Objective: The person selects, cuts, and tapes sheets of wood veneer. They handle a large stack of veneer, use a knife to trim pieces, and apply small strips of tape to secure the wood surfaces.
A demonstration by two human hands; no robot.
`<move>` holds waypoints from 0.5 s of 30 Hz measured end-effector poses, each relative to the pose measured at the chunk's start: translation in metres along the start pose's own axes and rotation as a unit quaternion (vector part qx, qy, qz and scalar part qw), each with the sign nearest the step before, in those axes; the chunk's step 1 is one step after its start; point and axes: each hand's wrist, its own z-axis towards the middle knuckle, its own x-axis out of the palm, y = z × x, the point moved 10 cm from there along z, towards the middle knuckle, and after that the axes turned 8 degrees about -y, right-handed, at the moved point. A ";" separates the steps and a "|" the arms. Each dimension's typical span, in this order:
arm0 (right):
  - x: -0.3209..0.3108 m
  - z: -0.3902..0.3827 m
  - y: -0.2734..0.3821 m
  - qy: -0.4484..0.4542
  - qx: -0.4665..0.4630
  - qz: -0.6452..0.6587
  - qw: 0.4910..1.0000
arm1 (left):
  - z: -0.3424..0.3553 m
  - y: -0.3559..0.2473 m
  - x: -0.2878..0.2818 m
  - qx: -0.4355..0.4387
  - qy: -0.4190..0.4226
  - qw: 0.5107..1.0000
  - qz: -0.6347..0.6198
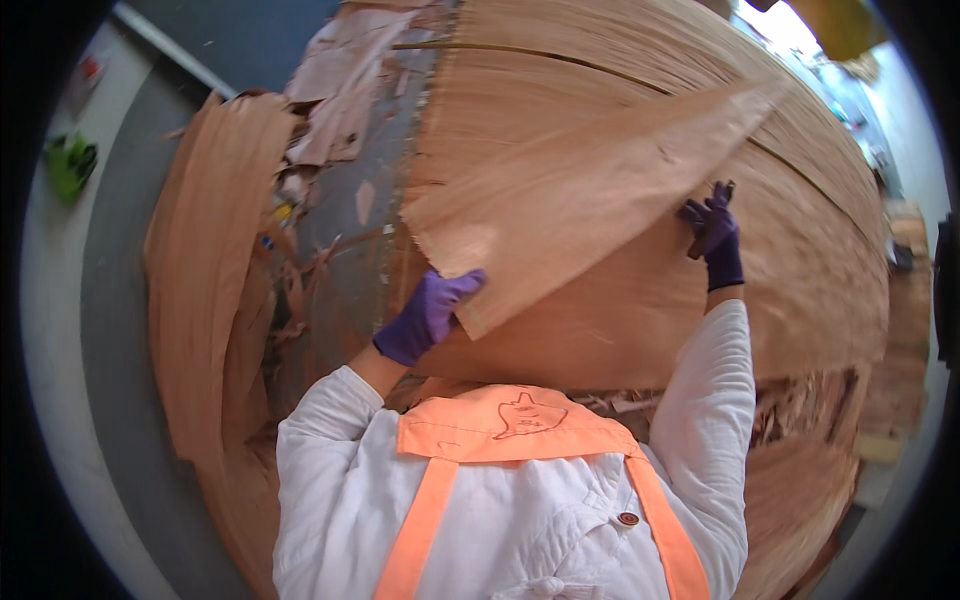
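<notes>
My left hand (440, 305), in a purple glove, pinches the lower left corner of a loose, pale wood veneer strip (580, 190). The strip lies diagonally across a stack of reddish veneer sheets (750, 300) and tapers toward the upper right. My right hand (712, 225), also gloved in purple, is just right of the strip's lower edge, over the sheets, with its fingers apart and nothing visibly held. A narrow dark gap (550, 57) runs across the upper part of the stack.
Crumpled veneer pieces (210, 260) hang along the left side, beside torn scraps (330, 90) on a grey surface (360, 250). More ragged veneer (780, 500) lies near me at lower right. A green object (70, 165) is at far left; a yellow one (820, 25) at top right.
</notes>
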 end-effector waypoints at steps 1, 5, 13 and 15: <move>0.013 0.022 -0.017 0.006 0.019 -0.020 1.000 | -0.006 0.027 -0.001 -0.157 -0.028 0.978 -0.135; 0.063 0.036 -0.036 -0.066 0.289 0.032 0.954 | -0.044 0.049 0.016 -0.476 -0.158 0.742 -0.444; -0.027 0.074 0.049 -0.066 0.097 0.225 0.967 | 0.117 0.095 -0.063 -0.164 0.017 0.955 -0.248; -0.001 0.032 0.078 0.019 0.097 0.212 0.972 | 0.130 0.060 -0.095 0.216 0.020 0.976 0.013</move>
